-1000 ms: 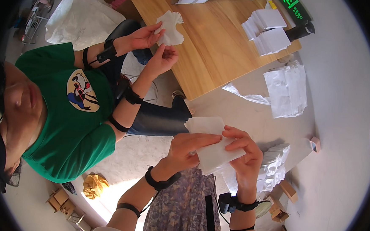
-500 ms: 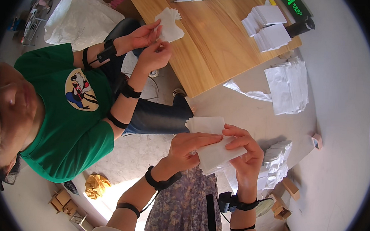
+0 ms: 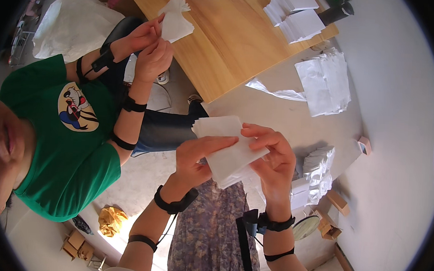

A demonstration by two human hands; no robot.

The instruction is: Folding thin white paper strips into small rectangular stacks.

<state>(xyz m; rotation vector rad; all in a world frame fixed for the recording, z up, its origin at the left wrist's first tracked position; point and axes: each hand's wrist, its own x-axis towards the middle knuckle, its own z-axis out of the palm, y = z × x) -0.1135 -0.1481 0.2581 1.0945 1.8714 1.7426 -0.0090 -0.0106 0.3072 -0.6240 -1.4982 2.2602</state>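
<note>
- Head view: the left hand (image 3: 190, 159) and right hand (image 3: 277, 161) share one bundle of white sheets (image 3: 233, 161), held up in front of the person, above a patterned skirt (image 3: 203, 234).
- Left hand: gripping the bundle at its left side, fingers laid straight across the top face, thumb side toward the body.
- Right hand: gripping the bundle's right edge, fingers bent over the upper face; the thumb's exact contact cannot be told.
- Bundle: tilted, its layers slightly fanned at the far left corner; number of sheets cannot be told.
- Both wrists carry black straps; one is the left wrist strap (image 3: 173, 202).
- Co-worker in a green shirt (image 3: 51, 160), seated to the left, holds a second fanned bundle (image 3: 176, 26) in both hands, near the edge of a wooden table (image 3: 222, 51).
- Tabletop, far right corner: white stacks (image 3: 300, 27) beside a dark bottle (image 3: 335, 13).
- Beyond the table's right side: a spread of overlapping white sheets (image 3: 324, 85).
- Right of the right hand: a heap of white pieces (image 3: 319, 174), with a cardboard box (image 3: 338, 202) near it.
- Lower left: a crumpled brown bag (image 3: 112, 221).
</note>
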